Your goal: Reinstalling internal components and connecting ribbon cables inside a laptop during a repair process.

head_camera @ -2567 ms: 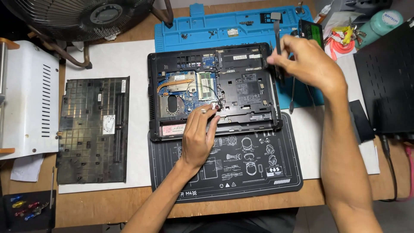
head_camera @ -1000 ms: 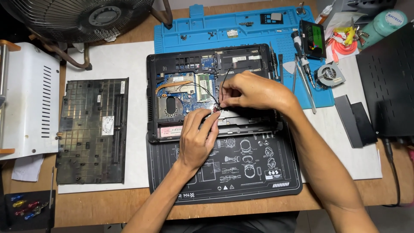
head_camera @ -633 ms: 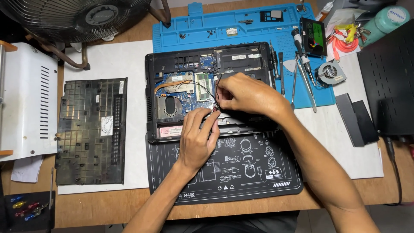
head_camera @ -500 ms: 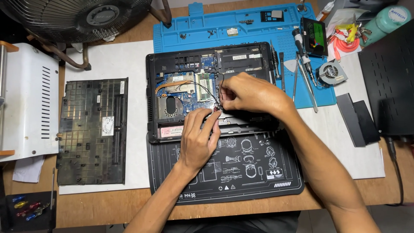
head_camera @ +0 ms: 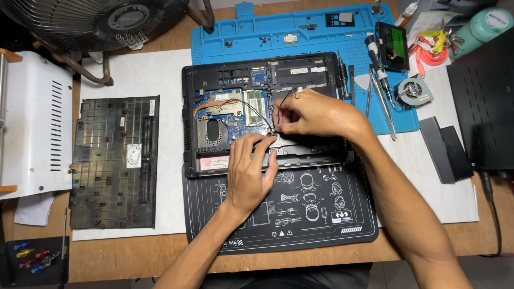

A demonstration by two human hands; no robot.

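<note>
Opened-up laptop (head_camera: pixel 235 85) sits bottom side up in the middle of the counter (head_camera: pixel 160 257), its near edge overlapping a black work mat (head_camera: pixel 300 214) with white drawings and its far edge on a blue repair mat (head_camera: pixel 267 32). Left hand (head_camera: pixel 249 171) lies flat on the laptop's near edge, fingers stretched out with the tips pressing down by the board, so its grip is apart and not closed on anything. Right hand (head_camera: pixel 313 113) comes in from the right, thumb and forefinger pinched together on a thin black cable (head_camera: pixel 251 107) right at the middle of the board; what the tips hold beyond that is too small to tell. The removed bottom cover (head_camera: pixel 115 160) lies well off to the left on a white sheet. Screwdrivers (head_camera: pixel 380 91) and a small round fan (head_camera: pixel 413 91) lie just right of the laptop.
</note>
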